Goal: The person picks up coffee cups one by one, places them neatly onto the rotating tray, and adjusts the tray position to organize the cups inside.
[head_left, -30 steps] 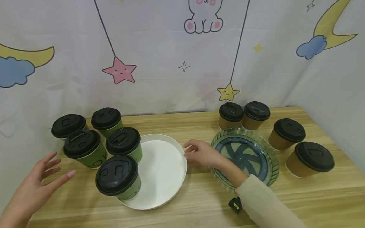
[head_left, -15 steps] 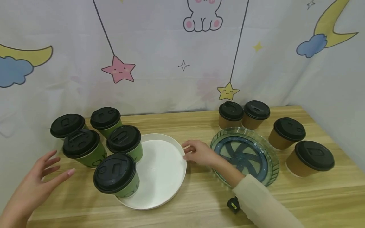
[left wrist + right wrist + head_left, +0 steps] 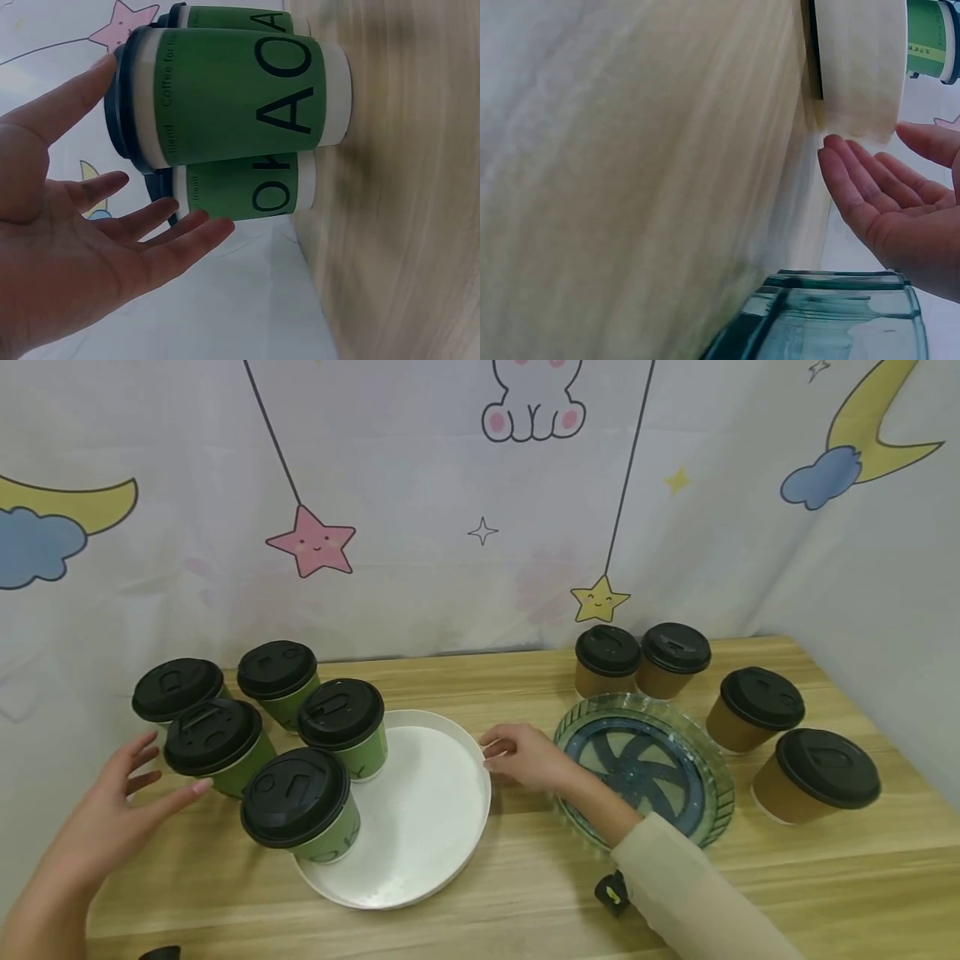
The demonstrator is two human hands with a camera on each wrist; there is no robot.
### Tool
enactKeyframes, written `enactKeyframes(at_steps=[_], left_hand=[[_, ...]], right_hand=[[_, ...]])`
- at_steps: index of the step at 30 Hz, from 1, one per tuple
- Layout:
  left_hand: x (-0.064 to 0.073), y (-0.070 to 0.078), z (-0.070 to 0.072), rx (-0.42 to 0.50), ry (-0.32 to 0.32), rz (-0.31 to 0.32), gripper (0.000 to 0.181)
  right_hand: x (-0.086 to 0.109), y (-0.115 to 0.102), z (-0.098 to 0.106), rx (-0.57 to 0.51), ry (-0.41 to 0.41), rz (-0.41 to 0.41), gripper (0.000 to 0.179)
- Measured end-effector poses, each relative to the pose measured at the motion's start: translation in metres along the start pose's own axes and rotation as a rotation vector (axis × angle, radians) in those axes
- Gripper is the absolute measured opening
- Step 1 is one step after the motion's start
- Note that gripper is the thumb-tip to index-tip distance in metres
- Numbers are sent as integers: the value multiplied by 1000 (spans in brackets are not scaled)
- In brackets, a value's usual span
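Wooden worktop (image 3: 540, 877) before a patterned cloth (image 3: 420, 602)

Two green cups (image 3: 300, 802) stand on the white plate (image 3: 427, 818), three more green cups (image 3: 217, 743) just left. Beside those three, the left grip (image 3: 108, 822) holds nothing, fingers apart. The right grip (image 3: 532, 762), thumb and fingers apart, is at the plate's right edge, near a glass bowl (image 3: 716, 760). Brown cups (image 3: 738, 727) stand behind and beside it.

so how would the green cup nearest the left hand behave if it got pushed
The green cup could tip if pushed high up, as it narrows toward its base. Its wall looks like printed paper, so it would probably hold shape under a light push but dent if squeezed. Its weight is hard to guess, since the black lid hides any contents.
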State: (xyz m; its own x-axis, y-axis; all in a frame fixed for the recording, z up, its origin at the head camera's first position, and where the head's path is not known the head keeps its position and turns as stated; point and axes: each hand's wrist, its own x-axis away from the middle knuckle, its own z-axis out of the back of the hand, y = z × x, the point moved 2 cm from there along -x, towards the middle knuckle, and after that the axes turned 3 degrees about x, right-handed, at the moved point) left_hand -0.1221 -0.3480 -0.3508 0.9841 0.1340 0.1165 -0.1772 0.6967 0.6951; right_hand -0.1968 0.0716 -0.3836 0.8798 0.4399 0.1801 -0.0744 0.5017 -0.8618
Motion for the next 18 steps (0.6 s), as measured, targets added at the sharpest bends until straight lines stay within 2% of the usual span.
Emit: enactKeyframes(at_steps=[6, 8, 9, 14, 18], left_hand=[[-21, -20, 0, 13, 9, 20, 102], [-26, -23, 0, 55, -5, -15, 101], [-29, -25, 0, 48, 0, -15, 102], [-33, -20, -3, 57, 10, -35, 106], [-27, -4, -6, 75, 5, -44, 105]], right_hand=[[-1, 4, -1, -46, -35, 3, 24], [-1, 6, -1, -52, -47, 11, 23], [-1, 7, -1, -56, -53, 11, 22], [2, 8, 0, -85, -78, 6, 23], [3, 8, 0, -94, -81, 15, 23]])
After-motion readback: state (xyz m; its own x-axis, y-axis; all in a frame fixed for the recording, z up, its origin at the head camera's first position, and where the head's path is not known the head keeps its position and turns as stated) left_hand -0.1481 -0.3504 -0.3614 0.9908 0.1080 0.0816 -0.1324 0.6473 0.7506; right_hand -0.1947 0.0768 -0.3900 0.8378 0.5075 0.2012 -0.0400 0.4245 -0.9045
